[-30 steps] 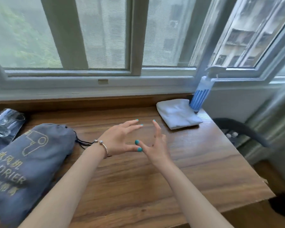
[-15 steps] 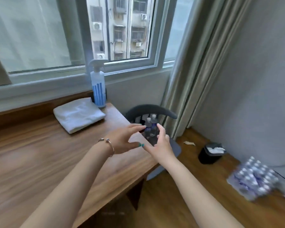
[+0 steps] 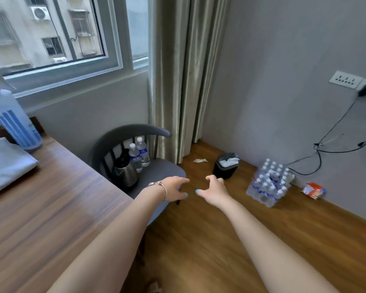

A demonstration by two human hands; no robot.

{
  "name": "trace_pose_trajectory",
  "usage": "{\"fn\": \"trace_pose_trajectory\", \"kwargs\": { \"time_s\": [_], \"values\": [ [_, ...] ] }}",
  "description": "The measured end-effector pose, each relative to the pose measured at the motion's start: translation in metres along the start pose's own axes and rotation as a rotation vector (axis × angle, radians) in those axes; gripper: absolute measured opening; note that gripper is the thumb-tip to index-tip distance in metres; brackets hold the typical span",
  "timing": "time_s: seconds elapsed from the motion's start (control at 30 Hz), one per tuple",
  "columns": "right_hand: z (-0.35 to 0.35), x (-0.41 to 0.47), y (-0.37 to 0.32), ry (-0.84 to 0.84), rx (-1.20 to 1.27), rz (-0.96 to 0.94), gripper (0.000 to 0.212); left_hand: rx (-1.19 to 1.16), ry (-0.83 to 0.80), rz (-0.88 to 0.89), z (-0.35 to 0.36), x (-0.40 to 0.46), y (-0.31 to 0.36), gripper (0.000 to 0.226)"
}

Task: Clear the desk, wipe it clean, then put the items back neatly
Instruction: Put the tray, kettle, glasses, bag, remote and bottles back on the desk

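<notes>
Both hands, the left hand [image 3: 173, 188] and right hand [image 3: 215, 188], reach empty and spread toward the chair [image 3: 163, 172] beside the desk [image 3: 51, 208], probably for the kettle [image 3: 126, 173] and water bottles [image 3: 138, 154] parked there.

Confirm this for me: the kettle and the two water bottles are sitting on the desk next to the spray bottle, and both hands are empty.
Not quite. The head view shows the kettle and the two water bottles sitting on the grey chair beside the desk, not on the desk. The spray bottle is on the desk, and the left hand and right hand are indeed empty.
</notes>
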State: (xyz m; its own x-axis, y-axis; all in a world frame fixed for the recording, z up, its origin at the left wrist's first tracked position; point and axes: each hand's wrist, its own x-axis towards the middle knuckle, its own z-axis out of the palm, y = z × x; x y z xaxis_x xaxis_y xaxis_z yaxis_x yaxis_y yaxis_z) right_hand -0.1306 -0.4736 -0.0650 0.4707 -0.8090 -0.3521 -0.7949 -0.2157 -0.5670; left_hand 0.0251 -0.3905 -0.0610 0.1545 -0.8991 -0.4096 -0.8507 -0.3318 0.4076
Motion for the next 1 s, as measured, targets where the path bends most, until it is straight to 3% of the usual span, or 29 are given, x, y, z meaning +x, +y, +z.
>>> {"fn": "trace_pose_trajectory", "kwargs": {
  "time_s": [0.23, 0.4, 0.57, 0.8, 1.0],
  "values": [
    [-0.001, 0.058, 0.054, -0.12, -0.052, 0.214, 0.065, -0.117, -0.098, -0.185, 0.031, 0.077, -0.01, 0.064],
    [0.016, 0.102, 0.068, -0.381, -0.091, 0.362, 0.059, -0.287, -0.28, -0.34, 0.056, 0.13, -0.024, 0.048],
    [0.015, 0.149, 0.065, -0.517, -0.24, 0.312, 0.035, -0.453, -0.411, -0.495, 0.063, 0.165, -0.039, 0.043],
    [0.002, 0.228, 0.058, -0.5, -0.204, 0.263, 0.036, -0.582, -0.206, -0.527, 0.056, 0.219, -0.065, 0.036],
    [-0.003, 0.289, 0.035, -0.634, -0.282, 0.191, 0.039, -0.809, -0.087, -0.604, 0.042, 0.243, -0.081, 0.028]
  ]
}}
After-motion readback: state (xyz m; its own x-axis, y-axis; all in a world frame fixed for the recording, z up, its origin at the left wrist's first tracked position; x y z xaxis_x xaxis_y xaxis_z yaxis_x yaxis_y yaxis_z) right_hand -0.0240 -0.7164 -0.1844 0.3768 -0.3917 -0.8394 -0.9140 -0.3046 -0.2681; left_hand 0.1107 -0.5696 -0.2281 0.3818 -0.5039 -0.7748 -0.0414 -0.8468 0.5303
